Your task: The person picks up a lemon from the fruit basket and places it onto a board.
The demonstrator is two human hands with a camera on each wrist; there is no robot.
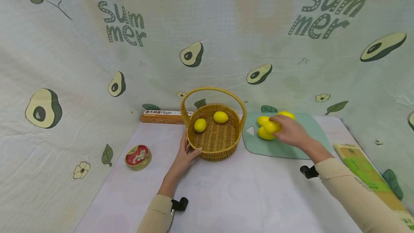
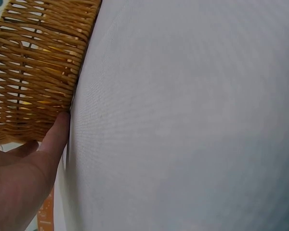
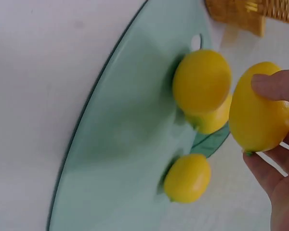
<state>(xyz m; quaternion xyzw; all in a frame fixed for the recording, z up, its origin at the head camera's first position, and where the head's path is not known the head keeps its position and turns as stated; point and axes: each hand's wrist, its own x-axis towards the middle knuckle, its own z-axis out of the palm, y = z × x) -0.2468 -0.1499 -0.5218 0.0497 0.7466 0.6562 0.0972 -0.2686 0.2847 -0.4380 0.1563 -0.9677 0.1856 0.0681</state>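
A wicker basket (image 1: 215,154) with a tall handle stands near the back, holding two lemons (image 1: 221,117). My left hand (image 1: 182,159) rests against its left side, fingers fairly straight; in the left wrist view the thumb of that hand (image 2: 26,168) touches the basket's lower wall (image 2: 38,72). Over the green cutting board (image 1: 291,150), my right hand (image 1: 292,132) pinches a lemon (image 1: 271,127), also plain in the right wrist view as a raised lemon (image 3: 260,108) between thumb and fingers. Three other lemons (image 3: 201,83) lie on the board below it.
Left of the basket is a round red-lidded tin (image 1: 138,156). A pasta box (image 1: 163,118) lies behind at the back edge. Along the right edge runs a green and yellow package (image 1: 365,172). A printed cloth (image 1: 220,21) hangs behind and at the sides.
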